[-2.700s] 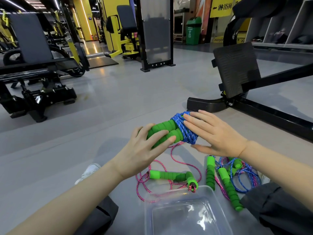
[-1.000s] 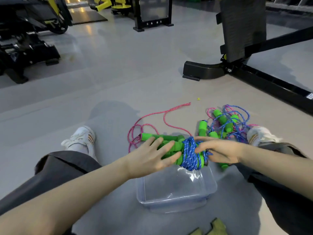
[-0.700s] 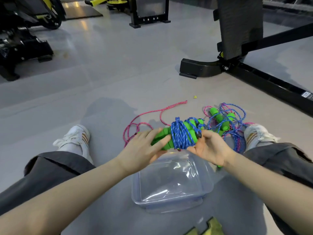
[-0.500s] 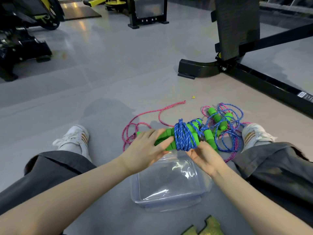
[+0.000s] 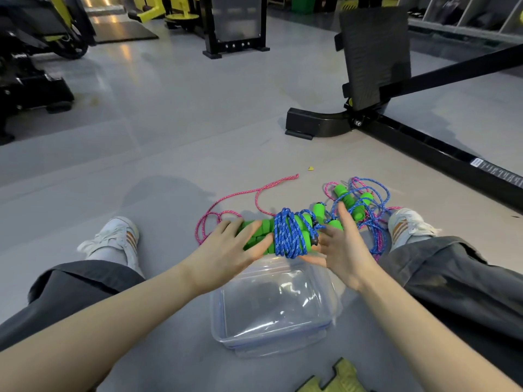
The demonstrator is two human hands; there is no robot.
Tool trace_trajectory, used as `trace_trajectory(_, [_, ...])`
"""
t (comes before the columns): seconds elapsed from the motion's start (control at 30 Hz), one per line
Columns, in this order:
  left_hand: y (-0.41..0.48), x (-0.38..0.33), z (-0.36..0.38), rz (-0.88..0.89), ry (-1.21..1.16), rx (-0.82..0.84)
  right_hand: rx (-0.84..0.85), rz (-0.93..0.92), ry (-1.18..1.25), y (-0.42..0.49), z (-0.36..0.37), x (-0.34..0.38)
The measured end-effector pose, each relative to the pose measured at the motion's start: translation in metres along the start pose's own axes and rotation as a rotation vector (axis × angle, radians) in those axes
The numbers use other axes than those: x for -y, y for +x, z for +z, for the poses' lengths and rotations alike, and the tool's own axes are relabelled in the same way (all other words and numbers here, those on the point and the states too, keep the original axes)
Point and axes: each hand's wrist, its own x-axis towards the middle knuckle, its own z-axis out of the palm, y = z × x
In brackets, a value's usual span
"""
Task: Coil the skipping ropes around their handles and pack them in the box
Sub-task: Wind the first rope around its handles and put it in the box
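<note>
The left hand [image 5: 226,247] held the green handles of the blue rope bundle [image 5: 288,236], with its fingers curled over them. The right hand [image 5: 339,244] was flat and open, touching the bundle's other end. The bundle was just over the far edge of the clear box [image 5: 271,343]. A pink rope [image 5: 254,193] and a pile of ropes [image 5: 365,205] lay on the floor [image 5: 198,137] behind.

No legible txt; white sticker [image 5: 476,162] + pale lettering on black machine base rail [image 5: 424,147], too blurred to read.
</note>
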Motion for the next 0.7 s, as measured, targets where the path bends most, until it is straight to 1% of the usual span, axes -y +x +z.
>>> trace_trajectory(0.1, [0.003,-0.008,-0.003,0.007,0.059,0.009,0.026,-0.014,-0.328,0.001,0.006,0.012])
trace_trajectory(0.2, [0.004,-0.022,0.000,-0.005,0.056,0.027,-0.014,0.004,-0.513,0.000,0.007,0.008])
trace_trajectory(0.27, [-0.001,-0.032,0.006,0.012,0.043,0.055,-0.049,0.035,-0.551,-0.001,0.006,-0.005])
trace_trajectory(0.37, [-0.016,-0.045,0.022,0.024,0.020,0.123,-0.059,0.097,-0.513,0.002,0.006,-0.028])
trace_trajectory(0.47, [-0.031,-0.067,0.041,0.009,-0.013,0.132,-0.126,0.121,-0.572,0.010,0.004,-0.052])
trace_trajectory(0.57, [-0.038,-0.082,0.057,-0.055,-0.072,0.102,-0.256,0.105,-0.712,0.019,0.003,-0.073])
trace_trajectory(0.63, [-0.036,-0.084,0.065,-0.106,-0.115,0.094,-0.332,0.088,-0.725,0.025,0.005,-0.081])
trace_trajectory(0.7, [-0.034,-0.083,0.073,-0.146,-0.128,0.102,-0.358,0.094,-0.730,0.032,0.008,-0.088])
